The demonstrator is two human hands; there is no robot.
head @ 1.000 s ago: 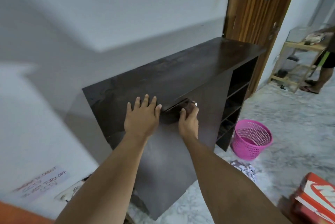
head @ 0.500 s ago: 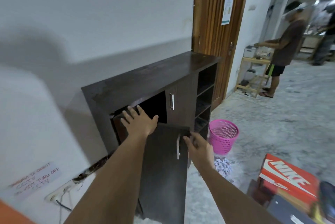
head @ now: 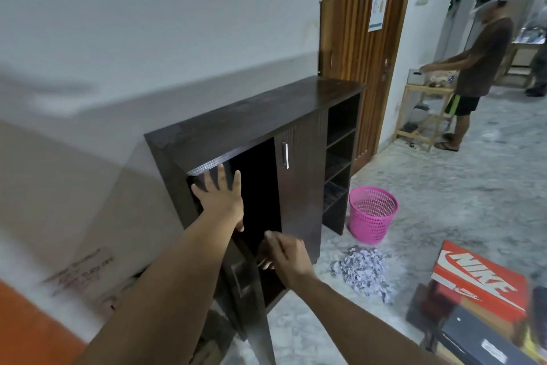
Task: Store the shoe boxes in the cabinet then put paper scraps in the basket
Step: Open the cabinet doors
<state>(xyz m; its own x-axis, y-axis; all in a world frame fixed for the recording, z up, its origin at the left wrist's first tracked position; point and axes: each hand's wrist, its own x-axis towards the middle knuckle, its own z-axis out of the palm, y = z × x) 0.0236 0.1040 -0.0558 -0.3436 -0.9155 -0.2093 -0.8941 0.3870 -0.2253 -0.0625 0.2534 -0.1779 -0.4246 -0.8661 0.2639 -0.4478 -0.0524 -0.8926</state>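
Left hand, fingers spread, braces the dark wooden cabinet; right hand, loosely curled, empty, leaves its open door. Swing it wide before fetching the orange shoe box on the floor.

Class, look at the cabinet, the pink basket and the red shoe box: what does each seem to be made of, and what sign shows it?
Cabinet: probably laminated board, dark matt wood-grain surface.
Pink basket: plastic, moulded open lattice.
Red shoe box: likely printed cardboard, flat lid with crisp edges.
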